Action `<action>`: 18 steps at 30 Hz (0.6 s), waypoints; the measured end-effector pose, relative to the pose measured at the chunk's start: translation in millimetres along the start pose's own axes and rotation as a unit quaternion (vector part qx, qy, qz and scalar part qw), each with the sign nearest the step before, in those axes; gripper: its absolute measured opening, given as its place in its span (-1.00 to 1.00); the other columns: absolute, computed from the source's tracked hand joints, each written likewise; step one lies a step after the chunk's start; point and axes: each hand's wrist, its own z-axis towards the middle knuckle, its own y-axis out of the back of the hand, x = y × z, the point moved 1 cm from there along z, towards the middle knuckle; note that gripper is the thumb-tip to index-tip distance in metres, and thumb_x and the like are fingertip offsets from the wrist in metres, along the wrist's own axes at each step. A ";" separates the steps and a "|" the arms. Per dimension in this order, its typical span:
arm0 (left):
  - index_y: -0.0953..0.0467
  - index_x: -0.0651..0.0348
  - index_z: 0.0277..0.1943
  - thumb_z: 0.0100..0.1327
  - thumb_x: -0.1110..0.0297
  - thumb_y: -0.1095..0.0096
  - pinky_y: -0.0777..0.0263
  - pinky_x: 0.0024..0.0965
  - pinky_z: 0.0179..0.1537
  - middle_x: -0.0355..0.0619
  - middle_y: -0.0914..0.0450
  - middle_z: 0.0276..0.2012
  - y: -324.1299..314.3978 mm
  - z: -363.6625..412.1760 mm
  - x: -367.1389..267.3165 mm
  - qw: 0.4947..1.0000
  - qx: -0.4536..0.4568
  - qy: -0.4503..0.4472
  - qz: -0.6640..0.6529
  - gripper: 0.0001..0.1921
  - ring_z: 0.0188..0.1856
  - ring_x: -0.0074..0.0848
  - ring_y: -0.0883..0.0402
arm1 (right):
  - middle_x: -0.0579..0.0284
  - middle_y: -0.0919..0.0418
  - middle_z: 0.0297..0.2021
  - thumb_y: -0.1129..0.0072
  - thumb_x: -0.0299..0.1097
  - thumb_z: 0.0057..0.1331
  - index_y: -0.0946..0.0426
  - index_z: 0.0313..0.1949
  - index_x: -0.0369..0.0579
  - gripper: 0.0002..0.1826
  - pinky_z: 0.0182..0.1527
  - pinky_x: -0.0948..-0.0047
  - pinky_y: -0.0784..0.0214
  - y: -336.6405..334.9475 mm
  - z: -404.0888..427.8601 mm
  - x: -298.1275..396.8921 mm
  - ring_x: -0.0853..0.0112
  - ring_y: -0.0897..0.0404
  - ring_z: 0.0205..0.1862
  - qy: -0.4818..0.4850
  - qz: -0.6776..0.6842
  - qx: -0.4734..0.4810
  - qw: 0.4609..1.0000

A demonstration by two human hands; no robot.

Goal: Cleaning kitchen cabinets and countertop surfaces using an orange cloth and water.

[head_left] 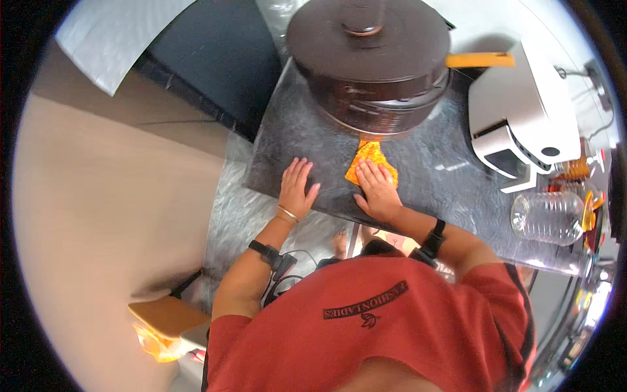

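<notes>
My right hand (377,191) lies flat with its palm down on an orange cloth (371,158), pressing it to a dark grey countertop (421,171). The far end of the cloth reaches the base of a large dark brown lidded pot (377,103). To the left, near the counter's front corner, my left hand (296,188) rests on the bare surface with fingers spread a little and nothing in it. A bangle circles the left wrist, and a black strap is on each forearm.
A white appliance (524,112) stands on the right, with a clear plastic bottle (548,218) lying nearer to me. An orange handle (480,60) juts out beside the pot. Left of the counter is a black appliance or cabinet (220,54); a brown bin lid (166,316) shows at lower left.
</notes>
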 end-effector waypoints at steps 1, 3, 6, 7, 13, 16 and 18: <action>-0.25 0.27 0.11 0.11 0.27 -0.11 0.02 -0.10 0.20 0.09 -0.30 0.11 8.7 -8.8 2.2 1.000 -0.006 0.009 0.004 -0.49 0.21 -0.08 -0.16 | -0.09 -0.06 0.23 0.03 -0.12 0.15 -0.11 0.16 -0.30 -0.32 0.27 0.14 0.25 -4.1 9.2 10.1 0.12 0.03 0.29 0.020 0.005 0.006 1.000; -0.28 0.28 0.09 0.11 0.29 -0.09 -0.02 -0.10 0.18 0.09 -0.33 0.08 25.9 -28.4 6.7 0.999 -0.004 0.028 -0.017 -0.52 0.19 -0.08 -0.21 | -0.10 -0.06 0.23 0.04 -0.09 0.16 -0.11 0.16 -0.30 -0.32 0.27 0.13 0.25 -19.0 39.7 21.9 0.12 0.02 0.29 0.046 -0.005 -0.001 0.999; -0.31 0.30 0.05 0.13 0.34 -0.07 -0.11 -0.13 0.13 0.11 -0.37 0.02 46.4 -64.1 17.6 0.995 -0.037 0.093 -0.025 -0.58 0.13 -0.05 -0.26 | -0.10 -0.06 0.23 0.05 -0.05 0.16 -0.11 0.16 -0.31 -0.30 0.27 0.11 0.24 -34.9 102.2 45.5 0.11 0.01 0.28 0.091 0.008 -0.058 0.994; -0.31 0.31 0.04 0.13 0.37 -0.06 -0.13 -0.15 0.12 0.12 -0.38 0.01 51.5 -75.4 20.1 0.988 -0.049 0.142 -0.038 -0.60 0.11 -0.05 -0.28 | -0.10 -0.06 0.22 0.05 -0.03 0.15 -0.10 0.16 -0.31 -0.28 0.27 0.10 0.24 -42.3 125.7 51.7 0.11 0.02 0.28 0.099 0.004 -0.076 0.992; -0.28 0.32 0.07 0.16 0.42 -0.05 -0.21 -0.23 0.07 0.12 -0.42 -0.03 62.7 -124.4 24.3 0.976 -0.062 0.199 -0.068 -0.60 0.02 -0.10 -0.38 | -0.09 -0.08 0.21 0.09 -0.03 0.18 -0.14 0.15 -0.32 -0.32 0.24 0.15 0.20 -68.8 219.7 106.3 0.13 0.00 0.27 0.050 -0.007 -0.090 0.995; -0.26 0.33 0.09 0.18 0.40 -0.02 -0.21 -0.23 0.06 0.11 -0.41 -0.02 62.4 -134.9 25.1 0.969 -0.075 0.223 -0.075 -0.59 0.01 -0.12 -0.39 | -0.06 -0.12 0.20 0.08 -0.03 0.16 -0.18 0.13 -0.30 -0.33 0.25 0.20 0.17 -58.0 206.6 129.1 0.16 -0.07 0.25 0.055 -0.006 -0.014 0.998; -0.25 0.33 0.10 0.19 0.39 -0.01 -0.21 -0.23 0.06 0.12 -0.41 -0.01 61.5 -129.7 27.1 0.968 -0.080 0.227 -0.070 -0.59 0.02 -0.12 -0.38 | -0.03 -0.13 0.20 0.07 -0.05 0.16 -0.19 0.13 -0.28 -0.34 0.26 0.22 0.17 -60.7 174.0 145.6 0.18 -0.08 0.25 0.132 -0.022 0.004 0.991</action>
